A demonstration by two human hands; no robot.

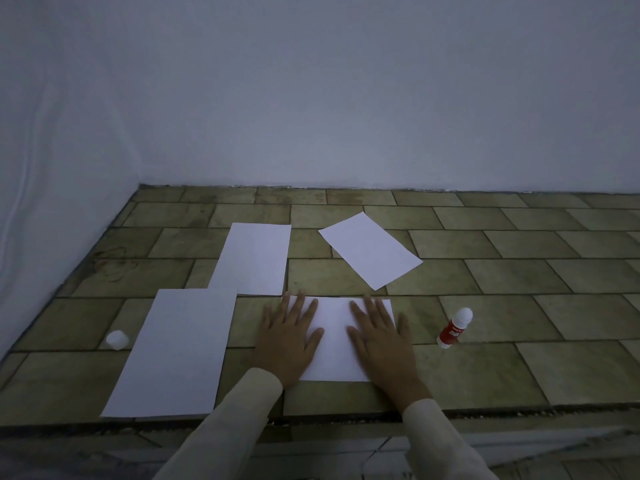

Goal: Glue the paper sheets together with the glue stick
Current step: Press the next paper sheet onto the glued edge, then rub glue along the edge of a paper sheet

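- While the left hand point(287, 342) and right hand point(382, 346) press flat on a sheet point(334, 344), fingers point(298, 306) straight and spread, they grip nothing.
- Glue stick point(454, 329) sits near, right of the sheet, on the worktop point(519, 372).

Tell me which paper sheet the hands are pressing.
The near middle sheet, left of the glue stick: left hand and right hand lie flat on it. The other three sheets lie untouched.
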